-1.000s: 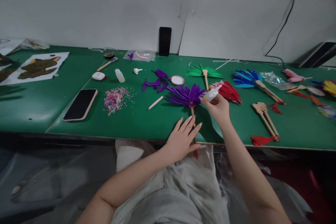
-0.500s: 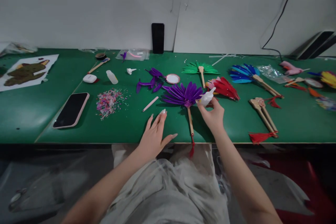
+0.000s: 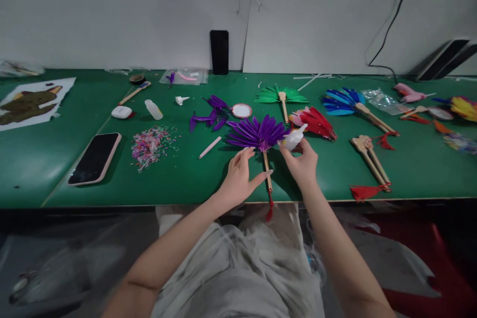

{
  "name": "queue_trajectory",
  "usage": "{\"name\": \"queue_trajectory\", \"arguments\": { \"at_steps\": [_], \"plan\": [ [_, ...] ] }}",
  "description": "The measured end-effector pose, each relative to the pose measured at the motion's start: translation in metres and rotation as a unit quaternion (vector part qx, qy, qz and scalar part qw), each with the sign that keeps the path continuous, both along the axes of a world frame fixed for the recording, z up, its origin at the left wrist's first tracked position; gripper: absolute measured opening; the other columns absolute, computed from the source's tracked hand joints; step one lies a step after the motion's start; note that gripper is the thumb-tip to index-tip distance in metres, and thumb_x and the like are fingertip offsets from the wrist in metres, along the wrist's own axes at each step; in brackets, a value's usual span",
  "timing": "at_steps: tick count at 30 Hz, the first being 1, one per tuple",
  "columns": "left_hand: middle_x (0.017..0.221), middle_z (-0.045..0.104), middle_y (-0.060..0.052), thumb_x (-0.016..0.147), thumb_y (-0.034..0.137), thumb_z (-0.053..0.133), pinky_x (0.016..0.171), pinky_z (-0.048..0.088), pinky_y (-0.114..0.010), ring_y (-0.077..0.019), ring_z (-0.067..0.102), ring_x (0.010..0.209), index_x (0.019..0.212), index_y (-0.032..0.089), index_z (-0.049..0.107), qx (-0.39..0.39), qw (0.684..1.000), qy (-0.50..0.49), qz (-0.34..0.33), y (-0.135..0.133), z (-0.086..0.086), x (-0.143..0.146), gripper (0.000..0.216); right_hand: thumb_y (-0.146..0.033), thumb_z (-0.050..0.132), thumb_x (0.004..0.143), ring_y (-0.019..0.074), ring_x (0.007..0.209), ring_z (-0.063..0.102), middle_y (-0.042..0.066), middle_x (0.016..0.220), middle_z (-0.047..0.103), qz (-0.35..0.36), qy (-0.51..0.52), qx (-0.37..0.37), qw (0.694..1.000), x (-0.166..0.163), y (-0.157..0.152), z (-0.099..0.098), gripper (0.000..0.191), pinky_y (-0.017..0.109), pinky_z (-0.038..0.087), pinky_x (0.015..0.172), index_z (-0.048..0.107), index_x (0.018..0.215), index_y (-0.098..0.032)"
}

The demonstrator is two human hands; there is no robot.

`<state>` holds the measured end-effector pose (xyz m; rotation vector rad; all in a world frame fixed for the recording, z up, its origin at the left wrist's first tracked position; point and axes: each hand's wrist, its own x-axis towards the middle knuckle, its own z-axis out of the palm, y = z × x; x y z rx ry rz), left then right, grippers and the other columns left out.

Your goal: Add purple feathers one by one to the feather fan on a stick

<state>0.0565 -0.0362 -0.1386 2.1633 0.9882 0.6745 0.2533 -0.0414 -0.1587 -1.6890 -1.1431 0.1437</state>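
Note:
A purple feather fan (image 3: 257, 132) with a wooden handle and a red tassel lies on the green table (image 3: 186, 179) in front of me. My left hand (image 3: 240, 177) rests on the table just left of the handle, fingers spread, thumb touching the handle. My right hand (image 3: 302, 161) is closed round a small white glue bottle (image 3: 294, 137), its nozzle pointing up to the right beside the fan's base.
Loose purple feathers (image 3: 208, 114), a small round mirror (image 3: 242, 110), a pink stick (image 3: 209, 147), a heap of coloured bits (image 3: 149, 141) and a phone (image 3: 94, 158) lie to the left. Green (image 3: 280, 95), red (image 3: 316, 122) and blue (image 3: 348, 102) fans and wooden handles (image 3: 368, 156) lie to the right.
My left hand left the fan handle, swung left over the table, then came back beside the handle. My right hand kept the glue bottle by the fan's base.

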Motion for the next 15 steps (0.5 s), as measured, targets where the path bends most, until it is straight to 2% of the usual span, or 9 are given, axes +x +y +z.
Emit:
{"name": "queue_trajectory", "arguments": {
  "at_steps": [6, 9, 11, 15],
  "plan": [
    [0.130, 0.056, -0.014, 0.088, 0.055, 0.050, 0.102, 0.032, -0.049, -0.0297, 0.048, 0.125, 0.131, 0.022, 0.027, -0.030, 0.999, -0.007, 0.014, 0.001, 0.000, 0.008, 0.058, -0.042, 0.067, 0.072, 0.0185, 0.063, 0.060, 0.003, 0.075, 0.067, 0.001, 0.000, 0.001, 1.000, 0.000, -0.001, 0.001, 0.029, 0.032, 0.048, 0.065, 0.064, 0.087, -0.018],
    [0.118, 0.063, -0.010, 0.089, 0.049, 0.053, 0.101, 0.031, -0.047, -0.0261, 0.054, 0.117, 0.127, 0.023, 0.029, -0.021, 1.000, -0.021, 0.010, 0.001, -0.001, 0.007, 0.052, -0.042, 0.067, 0.072, 0.0190, 0.064, 0.060, 0.004, 0.076, 0.068, 0.001, 0.002, 0.000, 1.000, 0.000, -0.001, 0.001, 0.030, 0.033, 0.048, 0.065, 0.064, 0.088, -0.017],
    [0.107, 0.066, -0.006, 0.089, 0.045, 0.056, 0.099, 0.032, -0.045, -0.0237, 0.058, 0.110, 0.124, 0.023, 0.032, 0.004, 0.999, -0.026, 0.026, -0.001, 0.001, 0.001, 0.048, -0.043, 0.067, 0.072, 0.0191, 0.065, 0.060, 0.004, 0.077, 0.068, -0.001, 0.004, 0.000, 1.000, 0.000, -0.002, 0.001, 0.031, 0.033, 0.049, 0.066, 0.064, 0.090, -0.017],
    [0.095, 0.065, -0.005, 0.087, 0.043, 0.059, 0.096, 0.036, -0.042, -0.0240, 0.059, 0.105, 0.116, 0.022, 0.043, 0.120, 0.985, -0.027, 0.121, -0.008, 0.007, -0.026, 0.039, -0.043, 0.067, 0.073, 0.0188, 0.065, 0.060, 0.004, 0.077, 0.068, 0.001, 0.007, -0.002, 1.000, 0.000, -0.002, 0.001, 0.031, 0.033, 0.049, 0.066, 0.065, 0.091, -0.018]
  ]
}}
